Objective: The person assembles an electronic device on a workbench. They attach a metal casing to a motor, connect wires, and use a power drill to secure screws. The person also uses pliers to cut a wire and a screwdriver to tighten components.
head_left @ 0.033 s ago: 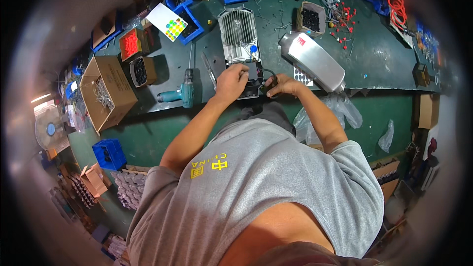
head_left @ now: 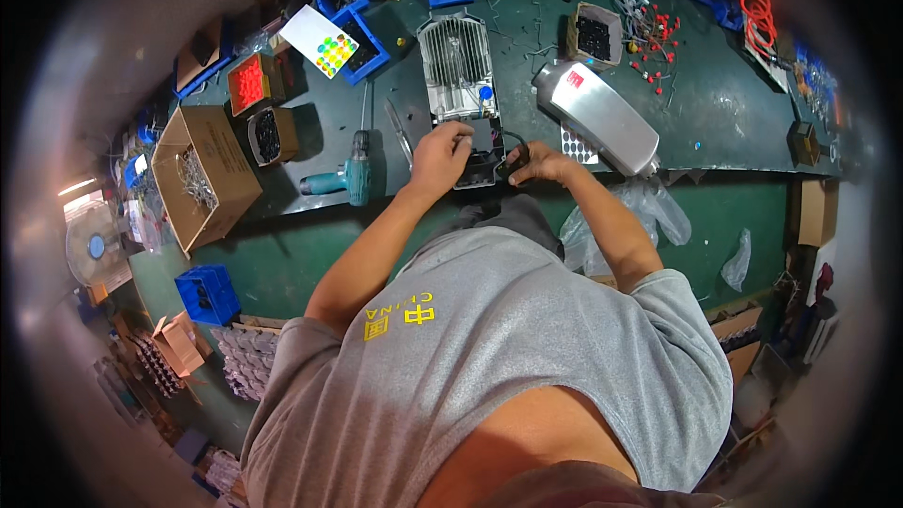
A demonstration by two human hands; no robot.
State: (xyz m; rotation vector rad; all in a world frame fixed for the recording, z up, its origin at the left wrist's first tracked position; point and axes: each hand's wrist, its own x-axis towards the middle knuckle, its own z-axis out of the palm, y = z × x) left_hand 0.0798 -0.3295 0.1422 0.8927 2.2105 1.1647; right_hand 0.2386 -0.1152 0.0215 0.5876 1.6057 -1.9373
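Observation:
A grey finned metal lamp housing [head_left: 458,64] lies on the green workbench [head_left: 734,122], its near end open on a dark compartment [head_left: 482,143]. My left hand [head_left: 438,156] curls over the near left corner of that compartment and grips the housing. My right hand [head_left: 538,166] is at the near right corner, its fingers pinched on a black cable [head_left: 513,158] that leads into the compartment. What lies under the fingers is hidden.
A teal cordless drill [head_left: 343,179] lies left of my hands. A silver lamp cover [head_left: 597,118] lies on the right. Also here: a cardboard box [head_left: 202,174], small boxes of black parts [head_left: 593,35], blue bins [head_left: 350,28], red-tipped wires [head_left: 649,28], plastic bags [head_left: 649,212] at the bench edge.

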